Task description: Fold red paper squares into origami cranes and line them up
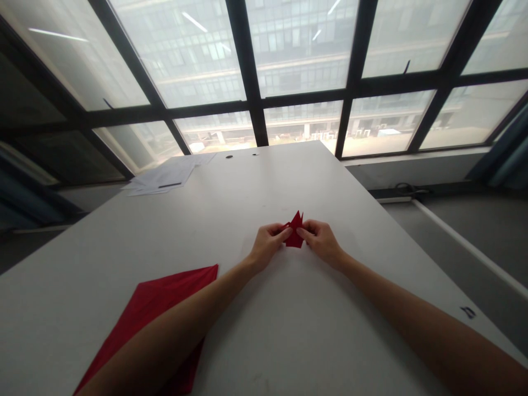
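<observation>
A small folded piece of red paper [295, 231] with pointed tips is held just above the white table [256, 181], near its middle. My left hand [269, 243] pinches its left side with thumb and fingers. From the other side, my right hand [320, 240] pinches its right edge. Both forearms stretch out from the bottom of the view.
A flat stack of red paper sheets [165, 297] lies at the near left, partly under my left forearm. White papers with a dark pen [163, 179] sit at the far left corner. Large windows stand beyond the table's far edge; the floor drops off at the right.
</observation>
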The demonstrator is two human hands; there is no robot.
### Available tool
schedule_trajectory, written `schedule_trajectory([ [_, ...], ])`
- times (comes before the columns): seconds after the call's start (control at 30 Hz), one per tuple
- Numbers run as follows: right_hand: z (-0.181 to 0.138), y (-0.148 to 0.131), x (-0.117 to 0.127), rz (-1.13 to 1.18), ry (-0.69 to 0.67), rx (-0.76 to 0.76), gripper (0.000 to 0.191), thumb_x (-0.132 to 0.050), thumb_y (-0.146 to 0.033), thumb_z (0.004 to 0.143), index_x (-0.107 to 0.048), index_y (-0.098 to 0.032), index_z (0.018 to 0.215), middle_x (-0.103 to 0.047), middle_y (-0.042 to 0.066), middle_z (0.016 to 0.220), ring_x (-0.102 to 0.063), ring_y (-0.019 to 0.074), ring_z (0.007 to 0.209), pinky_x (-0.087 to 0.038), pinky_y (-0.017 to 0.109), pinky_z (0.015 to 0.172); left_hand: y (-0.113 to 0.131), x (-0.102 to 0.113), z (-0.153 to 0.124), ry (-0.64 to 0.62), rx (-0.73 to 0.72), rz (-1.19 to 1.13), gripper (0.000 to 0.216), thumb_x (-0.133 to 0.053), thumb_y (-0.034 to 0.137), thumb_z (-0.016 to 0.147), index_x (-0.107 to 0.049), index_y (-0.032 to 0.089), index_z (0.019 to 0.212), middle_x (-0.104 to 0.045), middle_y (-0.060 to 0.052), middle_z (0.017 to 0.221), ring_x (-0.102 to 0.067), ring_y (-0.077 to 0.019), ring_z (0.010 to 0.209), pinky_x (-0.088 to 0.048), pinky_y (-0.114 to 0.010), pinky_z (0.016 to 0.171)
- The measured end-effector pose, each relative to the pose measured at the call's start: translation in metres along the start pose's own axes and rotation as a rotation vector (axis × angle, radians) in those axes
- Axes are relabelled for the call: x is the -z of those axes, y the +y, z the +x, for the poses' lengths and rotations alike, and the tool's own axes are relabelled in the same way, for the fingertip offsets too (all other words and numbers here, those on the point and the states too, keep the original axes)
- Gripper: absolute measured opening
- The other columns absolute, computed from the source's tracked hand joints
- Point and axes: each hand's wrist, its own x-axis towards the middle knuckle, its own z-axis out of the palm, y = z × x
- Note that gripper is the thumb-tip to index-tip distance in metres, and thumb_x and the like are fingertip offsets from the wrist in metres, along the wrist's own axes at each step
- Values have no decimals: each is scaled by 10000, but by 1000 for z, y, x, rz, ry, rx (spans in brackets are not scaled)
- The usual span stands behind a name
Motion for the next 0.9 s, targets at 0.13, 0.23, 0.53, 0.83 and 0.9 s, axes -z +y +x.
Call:
schedule_trajectory([
  [0.13, 0, -3, -1, 38, -81, -1, 248, -696, -376, 788, -693, -157, 905, -702, 34, 796, -594, 158, 686, -443, 273, 616, -4, 1, 1, 50, -9, -57, 333, -777, 443, 763, -748, 116, 822, -714, -62, 761, -595, -148, 664, -430, -255, 629],
  [0.23, 0, -5, -2, 81, -59, -10, 232, -724, -337, 748, -686, -157, 889, -702, 34, 783, -606, 163, 684, -451, 281, 621, -4, 1, 2, 15, -14, -64, 329, -764, 430, 783, -760, 130, 919, -734, -74, 838, -604, -153, 697, -432, -258, 645],
  [0.53, 0, -7, 0, 149, 63, -66, 279, -713, -375, 748, -655, -159, 913, -673, 11, 699, -525, 123, 565, -394, 260, 516, 1, 1, 1, -29, -12, 66, 307, -760, 441, 774, -771, 140, 836, -695, -53, 703, -553, -140, 623, -400, -259, 599],
  [0.83, -1, -6, -1, 195, 73, -27, 234, -736, -317, 729, -571, -195, 841, -695, 15, 732, -617, 150, 641, -449, 267, 555, 1, 0, 1, 58, -5, 28, 333, -779, 465, 749, -743, 137, 789, -679, -47, 654, -564, -135, 576, -397, -261, 567],
  [0.9, -1, -6, -1, 182, 67, -16, 208, -727, -328, 743, -586, -190, 810, -688, 20, 715, -635, 160, 655, -457, 271, 559, 3, -1, -1, 21, 2, 28, 359, -751, 490, 777, -743, 137, 841, -713, -70, 700, -604, -151, 592, -405, -263, 564],
])
